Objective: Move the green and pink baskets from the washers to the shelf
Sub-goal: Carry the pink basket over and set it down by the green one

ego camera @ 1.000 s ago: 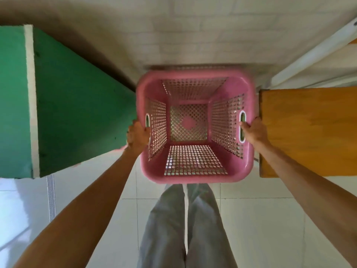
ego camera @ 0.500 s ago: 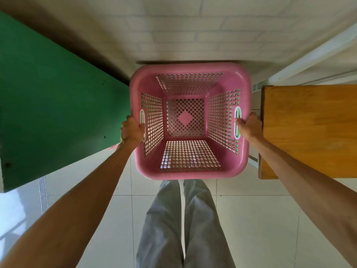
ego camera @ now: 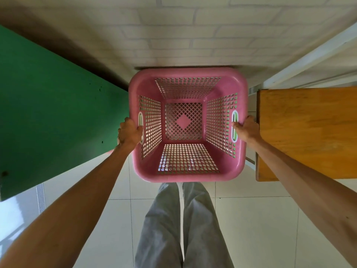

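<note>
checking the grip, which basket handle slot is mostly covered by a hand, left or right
The left slot of the pink basket: the left hand wraps over its lower half. On the right slot, the right hand covers less, leaving most of the white-rimmed opening showing.

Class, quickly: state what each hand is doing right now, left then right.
Left hand: closed on the left handle of the pink basket.
Right hand: closed on the same basket's right handle.

pink perforated plastic basket [ego camera: 188, 176] fills gap between green painted panel [ego camera: 58, 117] on left and orange wooden tabletop [ego camera: 309, 132] on right. white brick wall [ego camera: 193, 31] blocks ahead. open tiled floor [ego camera: 260, 229] below, behind.
</note>
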### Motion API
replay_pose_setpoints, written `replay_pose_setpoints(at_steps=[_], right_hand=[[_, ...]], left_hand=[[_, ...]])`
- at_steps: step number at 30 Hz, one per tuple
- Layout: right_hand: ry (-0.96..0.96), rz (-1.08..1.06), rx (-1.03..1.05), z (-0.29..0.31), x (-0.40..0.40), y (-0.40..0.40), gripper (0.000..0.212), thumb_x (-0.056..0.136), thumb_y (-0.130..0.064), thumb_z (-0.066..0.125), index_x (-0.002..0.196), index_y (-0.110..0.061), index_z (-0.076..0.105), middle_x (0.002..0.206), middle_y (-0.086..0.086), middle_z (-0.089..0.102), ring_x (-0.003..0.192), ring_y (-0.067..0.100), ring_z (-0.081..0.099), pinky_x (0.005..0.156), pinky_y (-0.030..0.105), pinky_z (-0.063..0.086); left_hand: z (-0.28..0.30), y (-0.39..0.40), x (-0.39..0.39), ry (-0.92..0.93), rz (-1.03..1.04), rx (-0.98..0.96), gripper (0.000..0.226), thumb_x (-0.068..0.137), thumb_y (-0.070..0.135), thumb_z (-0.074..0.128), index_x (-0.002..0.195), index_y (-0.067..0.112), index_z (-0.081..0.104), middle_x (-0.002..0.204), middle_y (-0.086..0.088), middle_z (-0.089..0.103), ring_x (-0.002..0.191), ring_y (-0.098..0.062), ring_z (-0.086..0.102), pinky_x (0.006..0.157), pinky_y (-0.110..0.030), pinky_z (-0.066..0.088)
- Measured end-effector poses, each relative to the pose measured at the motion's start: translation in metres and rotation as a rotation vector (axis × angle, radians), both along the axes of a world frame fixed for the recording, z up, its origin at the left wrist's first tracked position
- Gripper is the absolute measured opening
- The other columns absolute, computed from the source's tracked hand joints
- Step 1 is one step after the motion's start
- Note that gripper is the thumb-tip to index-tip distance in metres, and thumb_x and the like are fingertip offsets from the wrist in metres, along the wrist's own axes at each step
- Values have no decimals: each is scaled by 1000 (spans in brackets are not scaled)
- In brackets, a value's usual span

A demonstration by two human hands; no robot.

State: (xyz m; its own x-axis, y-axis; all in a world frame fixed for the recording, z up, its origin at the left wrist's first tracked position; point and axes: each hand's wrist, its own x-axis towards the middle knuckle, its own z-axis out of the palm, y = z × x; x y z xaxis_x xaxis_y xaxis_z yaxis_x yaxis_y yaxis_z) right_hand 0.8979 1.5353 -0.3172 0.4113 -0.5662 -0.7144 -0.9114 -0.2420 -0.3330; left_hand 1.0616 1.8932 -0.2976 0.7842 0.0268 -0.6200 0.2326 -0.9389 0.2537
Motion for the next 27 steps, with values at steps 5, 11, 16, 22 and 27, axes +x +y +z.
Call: replay_pose_setpoints(at_steps=[5,11,16,22,27], right_hand=[[22,-5,6,-6,0,-3,42,95,-27,63,126,-1,49,108,13,67,72,24,65,49,21,47],[37,-6,-9,-11,-2,-5,42,95,-28,64,125,-2,51,109,13,68,73,25,66,49,22,49],[51,46,-15,4,-6,0,59,90,-38,69,128,-2,40,104,9,63,77,27,68,63,35,59],[-61,132,0,70,-10,12,68,75,-58,72,126,-20,47,110,3,64,79,15,69,58,27,60],[-46,168,56,182,0,36,55,89,-50,64,130,-15,52,99,5,73,63,9,66,46,19,50]], left_hand=[[1,0,0,0,12,-6,37,91,21,68,115,-4,56,110,-21,68,80,-39,71,70,-50,61],[4,3,5,79,-1,-18,44,90,24,71,120,-3,54,112,-20,68,82,-38,71,71,-48,61],[20,3,1,85,-16,-19,49,90,28,69,124,-1,48,112,-17,66,82,-34,66,67,-38,56],[102,5,-15,115,-155,24,74,86,48,68,138,7,38,133,-19,56,113,-37,58,85,-43,47],[198,6,-31,136,-201,21,89,81,69,60,142,9,37,142,-19,50,124,-38,53,96,-50,45]])
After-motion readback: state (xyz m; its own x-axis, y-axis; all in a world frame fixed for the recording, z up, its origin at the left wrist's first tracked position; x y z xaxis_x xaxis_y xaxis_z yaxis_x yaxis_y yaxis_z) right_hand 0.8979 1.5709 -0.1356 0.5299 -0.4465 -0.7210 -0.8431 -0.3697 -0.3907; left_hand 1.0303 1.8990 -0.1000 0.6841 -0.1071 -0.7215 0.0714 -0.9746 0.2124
